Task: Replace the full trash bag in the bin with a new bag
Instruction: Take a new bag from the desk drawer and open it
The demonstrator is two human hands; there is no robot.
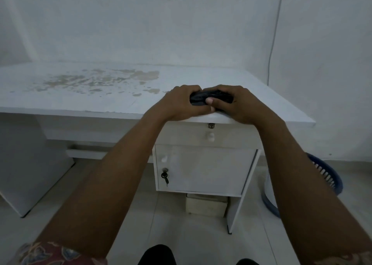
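**At desk's front edge: new bag in hand, swap not begun**

Head view (only one I've got): both hands meet over the front edge of the white desk (80, 95), above the drawer unit (203, 170). L hand (181, 101) and R hand (237, 103) are side by side and touching. Their fingers curl over a small black bundle, the new bag (198, 100), w/ thumbs on my side of it, so both are clamped on it. Whether it rests on the desktop or sits just above, I can't tell.

Progress, as I judge it: early. Bag is bunched tight, not opened out. On the floor to my right the blue bin (330, 176) is well apart from the hands, partly hidden behind my R forearm (302, 174). Can't tell if the full bag is in it or already out. Left to do, prob.: open the bag, reach the bin, fit it over the rim.

Orientation: bundle's long axis runs L-R, approx. parallel w/ desk edge, one end in each hand. Which end is the mouth I can't tell.
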